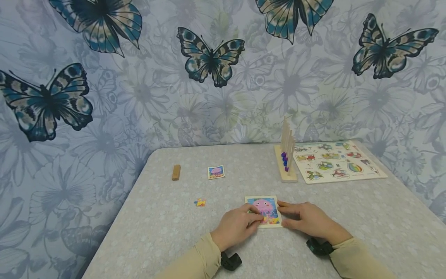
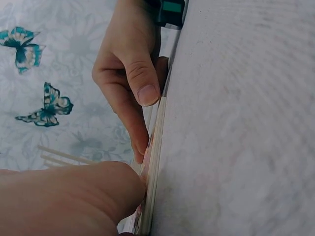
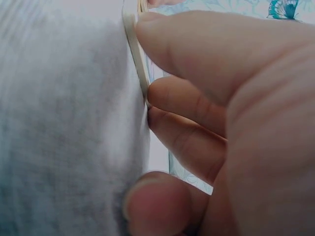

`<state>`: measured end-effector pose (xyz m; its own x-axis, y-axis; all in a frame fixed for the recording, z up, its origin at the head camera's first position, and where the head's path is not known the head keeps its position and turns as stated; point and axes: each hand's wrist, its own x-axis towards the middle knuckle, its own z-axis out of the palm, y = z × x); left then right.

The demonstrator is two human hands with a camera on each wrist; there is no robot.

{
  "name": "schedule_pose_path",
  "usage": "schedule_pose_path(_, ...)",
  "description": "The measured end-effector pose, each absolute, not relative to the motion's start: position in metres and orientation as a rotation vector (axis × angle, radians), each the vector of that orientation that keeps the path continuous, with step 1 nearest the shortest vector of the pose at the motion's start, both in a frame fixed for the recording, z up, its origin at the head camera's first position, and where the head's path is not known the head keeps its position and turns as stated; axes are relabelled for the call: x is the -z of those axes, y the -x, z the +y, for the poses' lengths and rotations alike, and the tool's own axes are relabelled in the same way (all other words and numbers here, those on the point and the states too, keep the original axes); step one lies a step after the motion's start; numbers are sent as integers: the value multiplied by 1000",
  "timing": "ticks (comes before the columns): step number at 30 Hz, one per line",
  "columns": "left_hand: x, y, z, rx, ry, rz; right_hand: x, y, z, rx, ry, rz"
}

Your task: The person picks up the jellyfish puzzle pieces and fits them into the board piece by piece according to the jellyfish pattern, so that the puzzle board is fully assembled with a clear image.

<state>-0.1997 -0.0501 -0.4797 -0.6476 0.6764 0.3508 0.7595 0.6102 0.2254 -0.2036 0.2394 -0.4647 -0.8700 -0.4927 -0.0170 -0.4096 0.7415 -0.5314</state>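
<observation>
A small square picture puzzle in a pale wooden frame lies flat on the table, showing a pink sea creature on blue. My left hand reaches over its lower left part, fingertips bent close together on the picture. Whether a piece sits between them is hidden. My right hand rests against the frame's right side, thumb by the lower corner and fingers along the edge. In the right wrist view, thumb and fingers touch the frame's pale edge. A loose yellow puzzle piece lies to the left.
Behind the loose piece lie a small card with the same pink creature and a wooden block. A wooden stand with upright rods and purple beads stands at the back right, beside a flat picture board. The patterned wall borders the table.
</observation>
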Motion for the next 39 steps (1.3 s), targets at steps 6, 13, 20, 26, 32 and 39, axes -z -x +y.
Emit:
schedule_pose_path(6,480,200,-50,544,1214,-2596,465,204,240,788,740,2783)
schedule_pose_path(13,480,201,-49,531,1269,-2572,463,203,240,805,749,2781)
schedule_pose_path(20,481,200,-48,610,1186,-2625,464,202,241,816,752,2782)
schedule_pose_path(26,482,200,-47,736,1181,-2629,465,202,242,824,772,2779)
schedule_pose_path(32,482,199,-45,730,1102,-2630,466,202,243,821,786,2782)
schedule_pose_path(39,481,199,-45,760,1043,-2675,465,201,243,805,799,2794)
